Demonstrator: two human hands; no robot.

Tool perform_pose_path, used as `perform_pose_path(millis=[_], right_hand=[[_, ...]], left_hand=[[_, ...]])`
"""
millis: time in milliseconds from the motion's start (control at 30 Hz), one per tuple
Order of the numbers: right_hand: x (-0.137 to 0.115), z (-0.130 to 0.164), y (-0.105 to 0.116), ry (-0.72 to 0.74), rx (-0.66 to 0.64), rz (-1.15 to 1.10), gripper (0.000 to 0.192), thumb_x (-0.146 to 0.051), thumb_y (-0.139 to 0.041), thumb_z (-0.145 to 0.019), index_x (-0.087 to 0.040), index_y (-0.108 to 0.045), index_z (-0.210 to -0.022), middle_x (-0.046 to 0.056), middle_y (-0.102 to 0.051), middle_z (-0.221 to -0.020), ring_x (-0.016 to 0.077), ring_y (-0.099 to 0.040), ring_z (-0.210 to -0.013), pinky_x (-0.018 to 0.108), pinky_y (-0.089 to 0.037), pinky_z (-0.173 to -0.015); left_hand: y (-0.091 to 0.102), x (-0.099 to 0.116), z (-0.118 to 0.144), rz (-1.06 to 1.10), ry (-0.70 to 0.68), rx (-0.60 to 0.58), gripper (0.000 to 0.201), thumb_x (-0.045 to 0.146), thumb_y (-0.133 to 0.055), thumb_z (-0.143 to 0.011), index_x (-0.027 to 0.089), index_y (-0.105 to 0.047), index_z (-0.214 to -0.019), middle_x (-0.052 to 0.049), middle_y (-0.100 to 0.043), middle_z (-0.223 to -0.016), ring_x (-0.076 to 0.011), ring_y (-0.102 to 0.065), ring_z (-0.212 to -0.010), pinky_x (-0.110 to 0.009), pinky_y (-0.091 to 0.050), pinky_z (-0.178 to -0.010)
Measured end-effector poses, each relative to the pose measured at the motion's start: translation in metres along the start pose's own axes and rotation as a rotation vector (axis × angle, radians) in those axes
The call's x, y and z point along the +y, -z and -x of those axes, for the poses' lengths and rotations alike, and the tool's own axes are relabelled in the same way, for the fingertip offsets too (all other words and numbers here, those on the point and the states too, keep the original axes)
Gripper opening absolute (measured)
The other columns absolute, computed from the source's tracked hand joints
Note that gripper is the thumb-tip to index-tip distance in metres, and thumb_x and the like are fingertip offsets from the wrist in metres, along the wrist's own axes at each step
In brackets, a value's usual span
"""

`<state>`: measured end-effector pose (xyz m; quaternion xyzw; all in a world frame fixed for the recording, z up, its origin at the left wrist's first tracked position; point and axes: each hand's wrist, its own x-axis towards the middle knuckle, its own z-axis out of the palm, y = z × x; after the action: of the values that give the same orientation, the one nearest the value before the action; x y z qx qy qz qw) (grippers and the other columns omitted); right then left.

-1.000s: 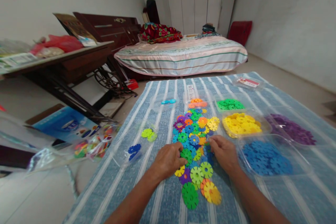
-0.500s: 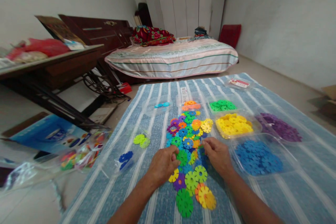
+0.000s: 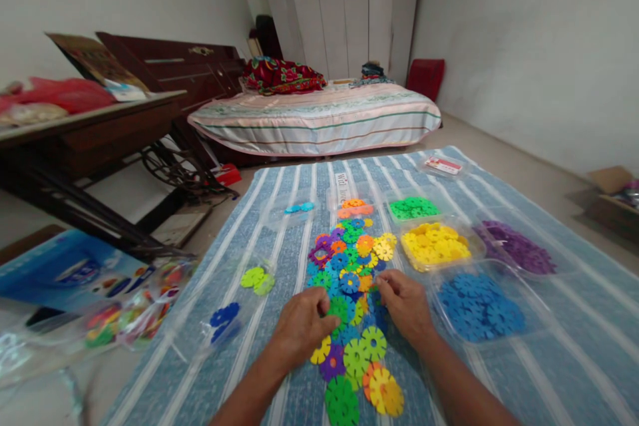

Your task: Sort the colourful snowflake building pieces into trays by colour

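A loose pile of flat, notched plastic snowflake discs in many colours lies down the middle of the striped cloth, with a blue disc (image 3: pixel 349 281) near its centre. At the pile's left edge my left hand (image 3: pixel 302 323) is closed, fingers curled and thumb beside a green disc (image 3: pixel 338 313); whether it grips that disc is unclear. My right hand (image 3: pixel 407 306) is pinched at the right edge, above dark blue discs. What its fingertips hold, if anything, is too small to tell. Closer to me lie a large green disc (image 3: pixel 342 401) and yellow discs (image 3: pixel 385 391).
Clear tubs at right hold sorted yellow discs (image 3: pixel 434 244), blue discs (image 3: pixel 482 306), purple discs (image 3: pixel 519 246) and green discs (image 3: pixel 413 208). Tubs at back and left hold orange discs (image 3: pixel 354 208), light blue discs (image 3: pixel 299 208), lime discs (image 3: pixel 257 278) and dark blue discs (image 3: pixel 224 319). Beyond stands a bed (image 3: pixel 319 123).
The whole view has shifted slightly, so the scene sits a little left and lower. My left fingers have loosened a bit beside the green disc; my right hand stays pinched at the pile.
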<state>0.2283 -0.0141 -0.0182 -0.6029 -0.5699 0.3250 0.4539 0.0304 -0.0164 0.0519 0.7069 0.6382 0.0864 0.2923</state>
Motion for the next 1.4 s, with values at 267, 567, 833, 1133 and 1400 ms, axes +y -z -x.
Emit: perform_pose_path(millis=[267,567,833,1133,1400], right_hand=[[-0.002,-0.001,-0.002,-0.016,-0.006,-0.011,0.028,-0.041,-0.046,-0.083,-0.02,-0.06,-0.071,-0.004,-0.051,-0.053,0.0127,-0.05,-0.051,0.023,-0.035,-0.052],[0.001,-0.002,-0.003,0.002,0.003,-0.086,0.028,-0.041,-0.048,-0.082,-0.019,-0.06,-0.07,-0.005,-0.048,-0.052,0.0109,-0.046,-0.049,0.021,-0.034,-0.05],[0.002,-0.001,-0.001,-0.015,-0.001,-0.046,0.028,-0.041,-0.048,-0.082,-0.019,-0.062,-0.071,-0.004,-0.051,-0.052,0.0111,-0.048,-0.049,0.021,-0.035,-0.049],[0.002,0.0,0.002,0.007,0.001,0.02,0.028,-0.041,-0.047,-0.081,-0.019,-0.063,-0.074,-0.003,-0.053,-0.052,0.0122,-0.051,-0.05,0.022,-0.037,-0.05],[0.003,0.0,0.002,0.025,-0.012,0.037,0.028,-0.042,-0.047,-0.081,-0.02,-0.062,-0.07,-0.004,-0.051,-0.051,0.0121,-0.049,-0.049,0.022,-0.035,-0.05]], left_hand=[[0.028,0.013,-0.032,0.478,0.057,-0.137,0.023,0.037,-0.062,-0.063,0.017,-0.051,-0.063,0.007,-0.048,-0.044,-0.0081,-0.046,-0.044,-0.019,-0.03,-0.045],[0.023,0.132,-0.118,0.925,-0.062,0.091,0.013,0.018,-0.066,-0.066,0.014,-0.054,-0.07,0.0,-0.061,-0.061,-0.01,-0.061,-0.058,-0.02,-0.046,-0.054],[0.018,0.093,-0.092,0.378,-0.176,0.061,0.005,0.018,-0.056,-0.069,0.015,-0.058,-0.066,0.002,-0.058,-0.054,-0.0107,-0.056,-0.055,-0.02,-0.039,-0.052],[0.025,0.021,-0.017,-0.371,-0.117,-0.074,0.007,0.026,-0.056,-0.07,0.021,-0.059,-0.074,-0.001,-0.061,-0.072,-0.0175,-0.057,-0.07,-0.025,-0.035,-0.061],[0.006,0.013,-0.005,-0.371,-0.114,-0.085,0.022,0.027,-0.06,-0.068,0.021,-0.059,-0.089,-0.004,-0.063,-0.089,-0.0214,-0.057,-0.088,-0.027,-0.038,-0.073]])
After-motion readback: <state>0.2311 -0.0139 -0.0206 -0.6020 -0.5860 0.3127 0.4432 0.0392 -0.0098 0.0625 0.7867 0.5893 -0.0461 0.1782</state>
